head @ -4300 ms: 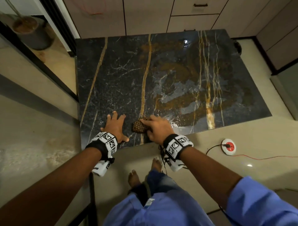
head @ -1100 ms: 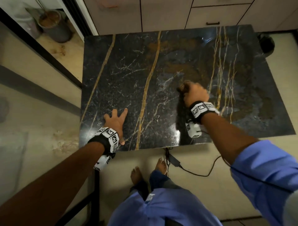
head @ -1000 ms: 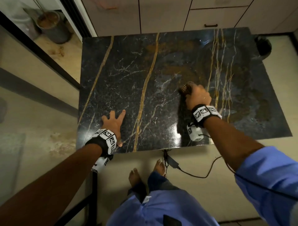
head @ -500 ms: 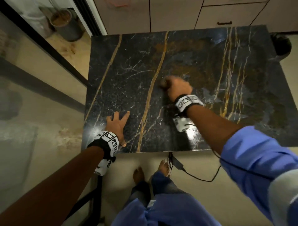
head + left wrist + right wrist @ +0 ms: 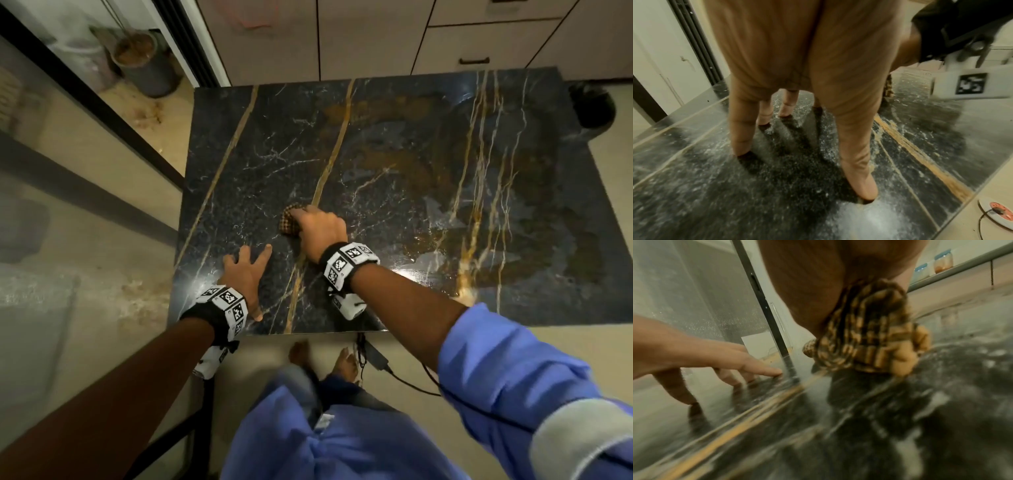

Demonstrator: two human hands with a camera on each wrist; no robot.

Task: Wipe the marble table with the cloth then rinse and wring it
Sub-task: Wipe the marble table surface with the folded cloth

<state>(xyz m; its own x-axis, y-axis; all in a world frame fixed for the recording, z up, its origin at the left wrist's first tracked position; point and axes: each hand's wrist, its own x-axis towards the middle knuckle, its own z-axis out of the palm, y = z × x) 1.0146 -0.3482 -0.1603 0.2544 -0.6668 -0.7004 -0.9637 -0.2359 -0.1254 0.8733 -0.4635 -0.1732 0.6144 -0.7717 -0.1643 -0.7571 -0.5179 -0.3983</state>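
The right hand (image 5: 320, 228) has its fingers curled tight around a balled-up checked cloth (image 5: 290, 223), a brown-and-tan weave bunched into a soft lump that bulges out past the knuckles and presses down on the stone. A second ago that fist was working further out to the right, over the brownish smears; it has since swept back across the top and now sits on the gold vein running under it, close to the other hand. So the wiping stroke is returning toward the near left part, which I take to mean the table is mid-wipe, with rinsing and wringing yet to come.

Just beside the cloth, the left hand (image 5: 245, 274) lies flat with its fingers (image 5: 857, 170) spread and straight, holding nothing, bracing in the same spot as before.

Beneath both, the marble table (image 5: 428, 144) is black, polished and glossy, threaded with white cracks and long gold veins. Out beyond the cloth to the right, wet streaks and rusty patches remain. Farther off, a dark bucket (image 5: 147, 65) stands on the floor.
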